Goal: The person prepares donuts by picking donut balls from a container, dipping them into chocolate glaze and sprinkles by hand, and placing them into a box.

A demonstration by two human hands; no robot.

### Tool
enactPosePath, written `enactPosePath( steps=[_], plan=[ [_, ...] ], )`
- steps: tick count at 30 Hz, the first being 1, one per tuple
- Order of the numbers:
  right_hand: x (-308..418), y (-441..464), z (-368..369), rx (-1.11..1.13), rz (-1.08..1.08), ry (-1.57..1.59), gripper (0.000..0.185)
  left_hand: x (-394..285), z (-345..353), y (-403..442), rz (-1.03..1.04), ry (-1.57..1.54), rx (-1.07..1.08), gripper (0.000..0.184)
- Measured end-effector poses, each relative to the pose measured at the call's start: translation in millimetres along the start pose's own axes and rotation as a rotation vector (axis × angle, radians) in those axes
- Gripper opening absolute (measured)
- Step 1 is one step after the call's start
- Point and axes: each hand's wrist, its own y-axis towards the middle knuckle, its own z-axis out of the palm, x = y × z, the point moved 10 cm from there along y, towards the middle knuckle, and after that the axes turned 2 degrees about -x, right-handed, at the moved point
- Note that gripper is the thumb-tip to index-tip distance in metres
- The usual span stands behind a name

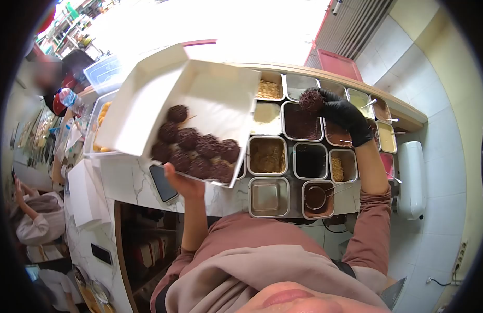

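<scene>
Dark coated ball (pixel 311 100), right grip (pixel 339 110), curled against it

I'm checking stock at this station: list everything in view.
Open cardboard box: one, white, above counter
Chocolate-coated balls: about ten, dark brown, one held, others boxed
Square metal tins: over a dozen, silver, counter's right
Sieve: one, metallic, nearest right tin
Phones: two, dark, left
Plastic bottle: one, clear, far left
Appliance: one, white, right
Other people: at least two, pale-clothed, left
Left hand: one, bare, gripping box
Right hand: one, black-gloved, over tins
</scene>
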Motion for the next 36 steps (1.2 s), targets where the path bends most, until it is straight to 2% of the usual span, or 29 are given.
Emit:
enactPosePath(
  steps=[2,4,7,9,13,14,17,21,27,29,30,33,36],
  plan=[
    [16,13,43,0.091,-0.017,0.015,0.037,22,13,-3,-0.047,-0.026,0.05,0.054],
    [14,31,77,0.163,-0.008,-0.099,0.036,41,22,-8,-0.105,-0.067,0.102,0.054],
    [-15,61,107,0.234,0.059,-0.11,0.04,61,16,-17,-0.166,-0.086,0.052,0.054],
    [-33,81,120,0.213,0.035,-0.3,0.035,64,19,-21,-0.15,-0.079,0.065,0.054],
    [-73,106,117,0.035,0.097,-0.524,0.026,61,32,-27,-0.128,-0.086,0.101,0.055],
    [-74,106,112,-0.08,0.121,-0.6,0.025,59,33,-28,-0.125,-0.089,0.102,0.055],
    [-40,101,117,-0.252,-0.135,-1.113,0.022,49,34,-26,-0.061,-0.071,0.088,0.056],
    [-34,98,132,-0.244,-0.24,-1.223,0.021,43,32,-26,-0.057,-0.081,0.096,0.057],
    [-33,99,143,-0.176,-0.163,-1.275,0.027,36,32,-29,-0.057,-0.086,0.114,0.059],
    [-6,87,148,-0.155,-0.292,-1.228,0.028,31,27,-31,-0.079,-0.11,0.094,0.06],
    [10,77,144,-0.152,-0.302,-1.098,0.026,25,17,-30,-0.065,-0.101,0.063,0.059],
    [46,44,111,-0.168,-0.309,-0.842,0.026,-7,-8,-32,-0.005,-0.15,0.016,0.057],
    [7,38,21,-0.233,-0.146,-0.722,0.023,-59,-24,-33,0.116,-0.101,-0.034,0.057]
  ],
)
